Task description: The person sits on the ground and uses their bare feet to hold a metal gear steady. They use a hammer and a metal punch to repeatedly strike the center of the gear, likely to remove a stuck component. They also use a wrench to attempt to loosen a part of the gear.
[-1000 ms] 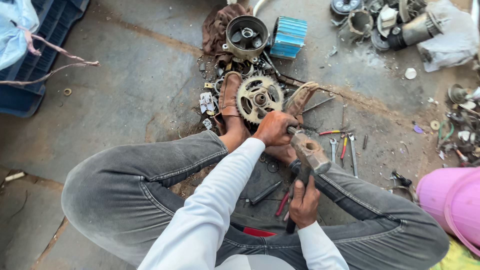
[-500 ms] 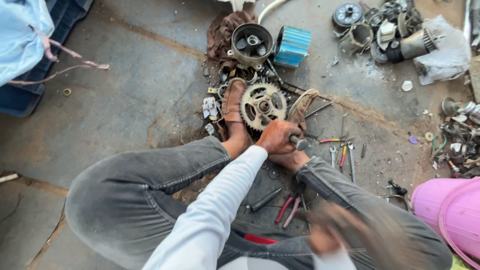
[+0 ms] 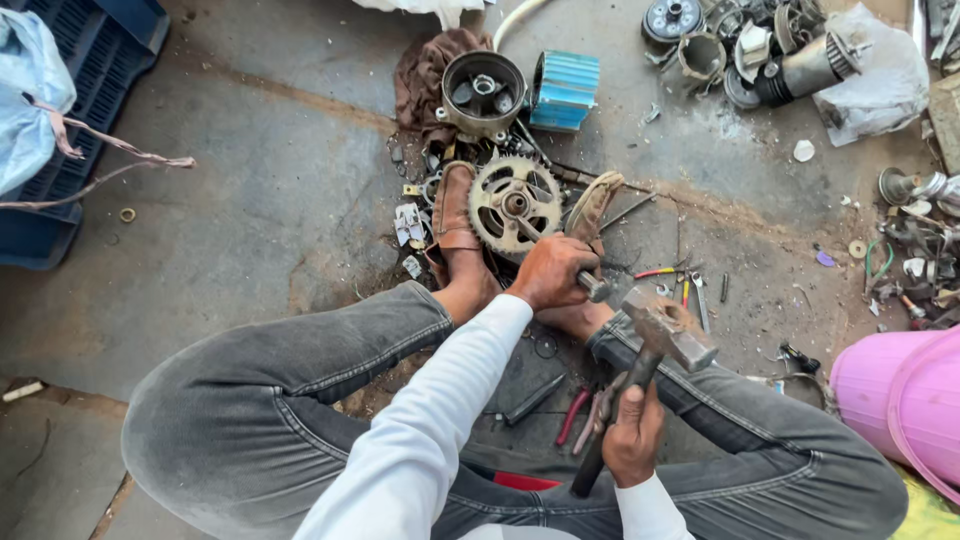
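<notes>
Left hand (image 3: 548, 270) gripping punch (image 3: 592, 286) on sprocket (image 3: 513, 205); right hand (image 3: 633, 440) clenching hammer (image 3: 668, 330) w/ head near knuckles — a skewed blow risks hitting fingers.

My left hand (image 3: 548, 272) hides the punch's (image 3: 590, 286) shaft, and the pink tub (image 3: 900, 400) runs off the right edge.

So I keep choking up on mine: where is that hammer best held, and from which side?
By the far end of the dark handle, as the right hand has it. The heavy metal head sits at the other end, near the punch in the left hand. The handle slants back toward the person, so come from the body side, fingers wrapped around it.
</notes>
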